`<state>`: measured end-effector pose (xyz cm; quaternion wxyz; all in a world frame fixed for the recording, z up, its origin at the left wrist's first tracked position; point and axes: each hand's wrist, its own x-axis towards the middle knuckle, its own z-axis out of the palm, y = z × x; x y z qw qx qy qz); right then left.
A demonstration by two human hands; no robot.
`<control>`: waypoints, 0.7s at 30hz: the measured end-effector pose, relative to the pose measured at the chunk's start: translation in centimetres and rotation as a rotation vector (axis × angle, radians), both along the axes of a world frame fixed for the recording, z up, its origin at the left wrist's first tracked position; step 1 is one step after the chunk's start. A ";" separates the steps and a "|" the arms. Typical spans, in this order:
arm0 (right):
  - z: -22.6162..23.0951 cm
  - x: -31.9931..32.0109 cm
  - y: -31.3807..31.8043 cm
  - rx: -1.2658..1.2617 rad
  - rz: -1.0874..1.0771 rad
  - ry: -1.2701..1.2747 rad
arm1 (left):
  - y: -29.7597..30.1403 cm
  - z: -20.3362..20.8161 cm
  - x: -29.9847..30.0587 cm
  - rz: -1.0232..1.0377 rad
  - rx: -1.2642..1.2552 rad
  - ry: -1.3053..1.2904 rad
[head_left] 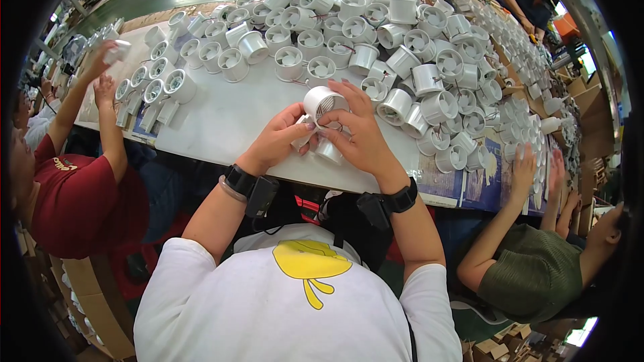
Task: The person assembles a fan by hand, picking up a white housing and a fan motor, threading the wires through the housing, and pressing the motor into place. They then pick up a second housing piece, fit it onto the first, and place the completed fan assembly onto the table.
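Over the near edge of the white table (225, 121), my two hands are closed on a white round fan housing (315, 97) with a slatted grille in its opening. My left hand (276, 139) pinches its lower left side with thumb and fingers. My right hand (365, 135) wraps its right side, fingertips at the grille and lower rim. Just under my right hand shows another white cylindrical piece (329, 152); whether it is joined to the housing I cannot tell. Beyond my hands lies a large heap of white cylindrical fan units (322, 67), many with blades and thin wires showing.
At left, a person in a dark red shirt (80, 194) raises a white part (118, 51) near several fan units with handles (155, 90). At right, a person in a green top (530, 268) works beside the heap. Cardboard boxes (594, 110) stand far right.
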<state>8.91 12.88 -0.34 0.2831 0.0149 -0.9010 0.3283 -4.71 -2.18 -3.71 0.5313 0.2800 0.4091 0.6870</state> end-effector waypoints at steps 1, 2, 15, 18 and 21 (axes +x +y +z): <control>-0.1 -0.1 -0.1 -0.018 -0.004 0.002 | -0.1 0.0 -0.1 0.002 0.006 -0.003; -0.1 -0.2 -0.2 -0.036 -0.009 0.005 | -0.1 0.0 -0.2 0.005 0.012 -0.007; -1.2 0.9 0.0 -0.191 -0.129 0.006 | -0.1 -0.8 0.0 0.092 0.034 -0.070; -1.2 0.5 -0.4 -0.155 -0.144 0.043 | 0.0 -1.0 0.1 0.083 0.060 -0.067; -1.1 0.2 -0.7 -0.128 -0.142 0.070 | 0.0 -0.7 0.4 0.096 0.056 -0.050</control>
